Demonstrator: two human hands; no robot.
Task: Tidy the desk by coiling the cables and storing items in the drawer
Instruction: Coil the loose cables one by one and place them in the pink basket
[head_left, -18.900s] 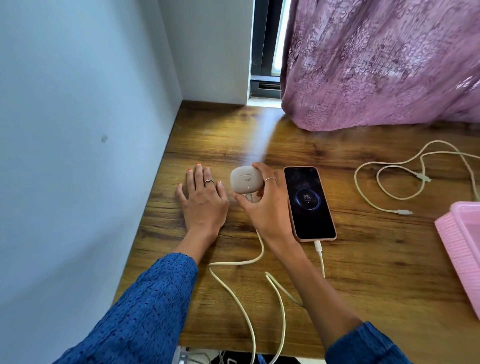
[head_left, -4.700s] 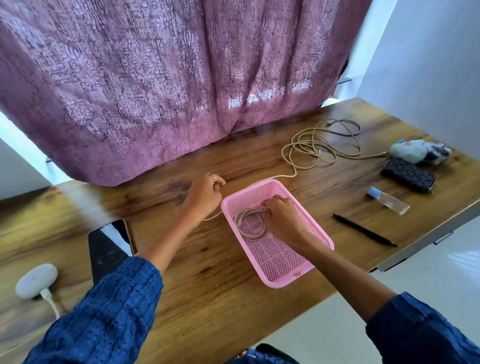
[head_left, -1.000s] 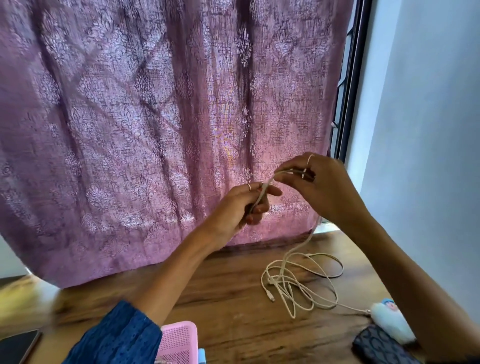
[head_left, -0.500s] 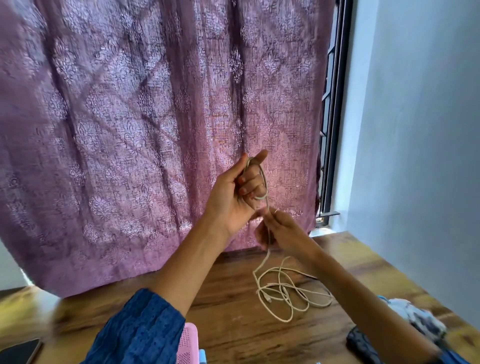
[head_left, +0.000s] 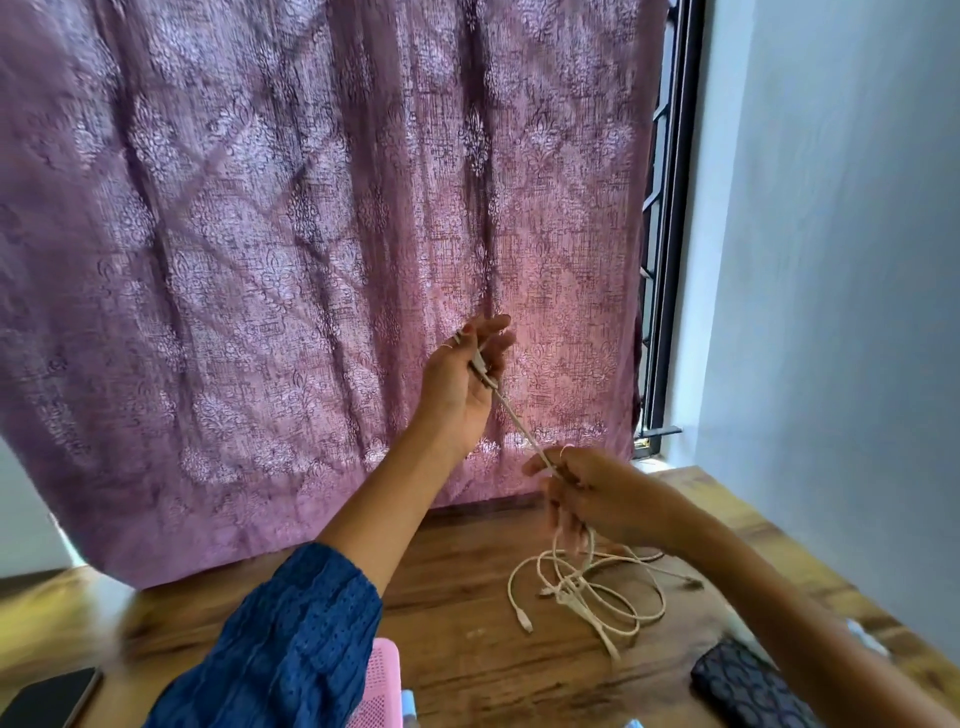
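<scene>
Both hands are up at centre frame, and the cream cable (head_left: 521, 427) runs taut between them. The left hand (head_left: 460, 384) is raised against the purple curtain (head_left: 291, 249), pinching the cable's end between thumb and fingers. The right hand (head_left: 597, 493), lower and to the right, grips the line, though blur hides exactly how its fingers lie. Below it, the rest of the cable lies in loose loops on the wooden counter (head_left: 457, 654), lower right of centre. A pink basket (head_left: 379, 680) peeks in at the bottom edge; 1 dark phone (head_left: 49, 699) sits bottom left
</scene>
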